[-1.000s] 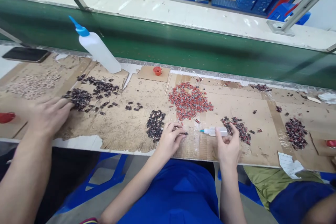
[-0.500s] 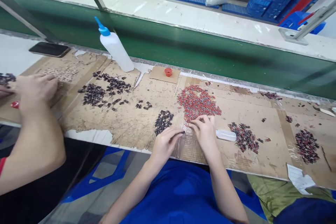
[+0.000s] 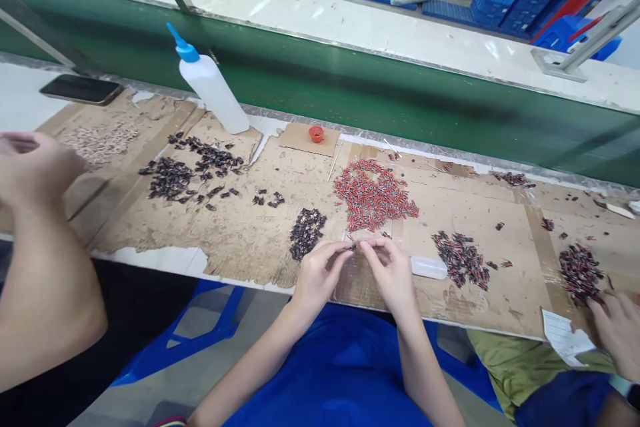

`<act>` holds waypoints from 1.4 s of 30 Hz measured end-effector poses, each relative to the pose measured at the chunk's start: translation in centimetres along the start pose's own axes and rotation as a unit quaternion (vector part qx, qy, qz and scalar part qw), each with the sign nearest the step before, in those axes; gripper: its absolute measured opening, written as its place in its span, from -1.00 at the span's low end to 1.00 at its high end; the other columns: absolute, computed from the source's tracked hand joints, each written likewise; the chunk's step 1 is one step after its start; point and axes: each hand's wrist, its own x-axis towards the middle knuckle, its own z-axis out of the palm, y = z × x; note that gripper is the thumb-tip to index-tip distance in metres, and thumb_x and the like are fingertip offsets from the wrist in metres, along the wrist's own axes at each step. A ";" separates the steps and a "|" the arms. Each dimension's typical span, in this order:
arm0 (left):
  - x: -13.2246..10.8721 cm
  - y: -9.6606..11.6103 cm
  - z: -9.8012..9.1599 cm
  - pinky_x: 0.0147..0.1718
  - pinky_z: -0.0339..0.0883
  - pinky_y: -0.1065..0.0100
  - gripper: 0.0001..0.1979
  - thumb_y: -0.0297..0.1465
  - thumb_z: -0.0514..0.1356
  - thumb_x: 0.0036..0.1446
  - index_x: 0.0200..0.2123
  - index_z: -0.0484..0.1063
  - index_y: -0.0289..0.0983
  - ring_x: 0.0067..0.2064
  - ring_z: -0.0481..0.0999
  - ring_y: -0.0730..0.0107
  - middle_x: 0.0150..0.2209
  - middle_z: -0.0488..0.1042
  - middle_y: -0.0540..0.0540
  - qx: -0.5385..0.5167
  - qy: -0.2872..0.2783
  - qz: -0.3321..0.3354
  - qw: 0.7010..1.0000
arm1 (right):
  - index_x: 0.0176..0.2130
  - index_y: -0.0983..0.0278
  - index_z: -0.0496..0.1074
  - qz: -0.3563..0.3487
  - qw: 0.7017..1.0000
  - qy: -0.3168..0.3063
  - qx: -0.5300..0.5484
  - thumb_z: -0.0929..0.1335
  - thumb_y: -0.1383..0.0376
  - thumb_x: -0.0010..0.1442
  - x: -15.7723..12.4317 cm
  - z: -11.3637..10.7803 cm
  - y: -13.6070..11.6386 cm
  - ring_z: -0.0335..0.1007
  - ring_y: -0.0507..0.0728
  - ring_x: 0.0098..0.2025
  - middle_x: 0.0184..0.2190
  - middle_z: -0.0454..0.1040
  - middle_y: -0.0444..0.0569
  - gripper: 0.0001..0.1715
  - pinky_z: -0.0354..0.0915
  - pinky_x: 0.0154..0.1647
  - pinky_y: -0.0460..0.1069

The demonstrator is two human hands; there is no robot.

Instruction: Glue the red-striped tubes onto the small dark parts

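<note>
My left hand and my right hand meet fingertip to fingertip above the cardboard mat, each pinching a tiny dark part between them. A pile of small red parts lies just beyond my fingers. A heap of small black parts sits left of my left hand. A small clear glue bottle lies on its side to the right of my right hand, with a pile of red-and-black parts beyond it.
A white squeeze bottle with a blue nozzle leans at the back. A red cap sits on a cardboard scrap. Another person's hands work at the left; a third person's hand at the right. A phone lies far left.
My right hand let go of the small glue bottle, which now lies on the mat, reached toward the red pile, then came back to meet my left hand.
</note>
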 end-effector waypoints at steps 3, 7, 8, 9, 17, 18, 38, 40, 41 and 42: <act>0.1 0.7 0.2 -0.21 0.49 0.34 -0.88 -0.46 0.20 0.16 -0.27 0.55 -0.25 -0.25 0.60 0.33 -0.30 0.62 -0.11 -0.022 -0.002 0.001 1.000 | -0.39 0.25 0.45 0.044 0.996 0.018 0.076 0.43 0.11 0.05 -0.5 0.3 0.1 0.55 0.12 -0.33 -0.41 0.58 -0.05 -0.75 0.45 -0.26 0.00; 0.2 1.5 0.4 -0.21 0.49 0.34 -0.88 -0.47 0.20 0.16 -0.29 0.56 -0.25 -0.25 0.59 0.33 -0.30 0.62 -0.10 -0.050 -0.009 -0.010 0.999 | -0.43 0.25 0.47 0.048 0.992 0.036 0.112 0.46 0.14 0.00 -0.8 0.1 -0.2 0.55 0.11 -0.36 -0.45 0.58 -0.07 -0.77 0.46 -0.27 -0.01; 0.2 1.6 0.3 -0.21 0.49 0.34 -0.89 -0.47 0.20 0.16 -0.30 0.56 -0.25 -0.25 0.60 0.33 -0.31 0.62 -0.10 -0.056 -0.010 -0.013 0.998 | -0.43 0.26 0.48 0.046 0.992 0.038 0.115 0.47 0.15 -0.01 -0.8 0.0 -0.3 0.55 0.11 -0.37 -0.46 0.58 -0.07 -0.77 0.47 -0.28 -0.01; 0.2 1.7 0.3 -0.22 0.49 0.34 -0.89 -0.46 0.20 0.15 -0.31 0.56 -0.25 -0.26 0.60 0.33 -0.31 0.62 -0.10 -0.061 -0.014 -0.015 0.998 | -0.44 0.26 0.48 0.044 0.991 0.040 0.118 0.47 0.15 -0.02 -0.9 -0.1 -0.3 0.55 0.11 -0.37 -0.47 0.58 -0.07 -0.78 0.47 -0.28 -0.02; 1.0 2.3 -0.1 -0.22 0.50 0.32 -0.89 -0.42 0.23 0.14 -0.34 0.58 -0.25 -0.28 0.60 0.30 -0.35 0.63 -0.10 -0.117 -0.077 -0.039 0.989 | -0.49 0.26 0.48 -0.012 0.988 0.073 0.134 0.48 0.21 -0.03 -1.5 -0.6 -0.4 0.54 0.10 -0.39 -0.47 0.58 -0.06 -0.82 0.47 -0.31 -0.02; 1.0 2.4 -0.1 -0.21 0.50 0.31 -0.89 -0.41 0.23 0.13 -0.35 0.58 -0.25 -0.28 0.60 0.29 -0.35 0.63 -0.10 -0.123 -0.079 -0.048 0.988 | -0.50 0.25 0.48 -0.023 0.988 0.075 0.134 0.48 0.21 -0.03 -1.6 -0.6 -0.4 0.53 0.10 -0.39 -0.47 0.58 -0.05 -0.82 0.47 -0.31 -0.01; 0.8 3.3 1.2 -0.17 0.47 0.30 -0.85 -0.42 0.20 0.15 -0.22 0.55 -0.26 -0.24 0.60 0.30 -0.27 0.63 -0.12 -0.119 -0.143 -0.036 0.982 | -0.33 0.27 0.53 -0.073 0.988 0.130 0.046 0.47 0.22 0.01 -2.6 -2.6 0.7 0.54 0.11 -0.42 -0.42 0.60 -0.02 -0.80 0.50 -0.34 0.01; 1.1 2.6 1.1 -0.07 0.43 0.24 -0.72 -0.37 0.20 0.17 -0.03 0.47 -0.23 -0.12 0.56 0.26 -0.14 0.59 -0.14 -0.082 -0.156 -0.005 0.984 | -0.33 0.27 0.53 -0.079 0.982 0.169 -0.001 0.45 0.19 0.05 -2.4 -4.2 1.0 0.54 0.12 -0.39 -0.39 0.60 0.01 -0.80 0.50 -0.31 0.04; 1.3 2.1 0.9 -0.02 0.39 0.19 -0.65 -0.35 0.21 0.17 0.04 0.42 -0.23 -0.06 0.53 0.23 -0.09 0.57 -0.16 -0.045 -0.144 0.013 0.988 | -0.35 0.28 0.52 -0.087 0.973 0.209 -0.031 0.43 0.17 0.08 -2.4 -5.3 1.0 0.53 0.13 -0.38 -0.39 0.59 0.02 -0.80 0.49 -0.29 0.06; 1.5 1.5 0.6 0.02 0.35 0.15 -0.61 -0.35 0.22 0.16 0.07 0.38 -0.23 -0.01 0.49 0.19 -0.05 0.54 -0.18 0.002 -0.120 0.028 0.992 | -0.31 0.28 0.53 -0.100 0.958 0.259 -0.069 0.41 0.17 0.12 -2.3 -6.4 1.1 0.53 0.15 -0.35 -0.37 0.58 0.04 -0.78 0.48 -0.25 0.10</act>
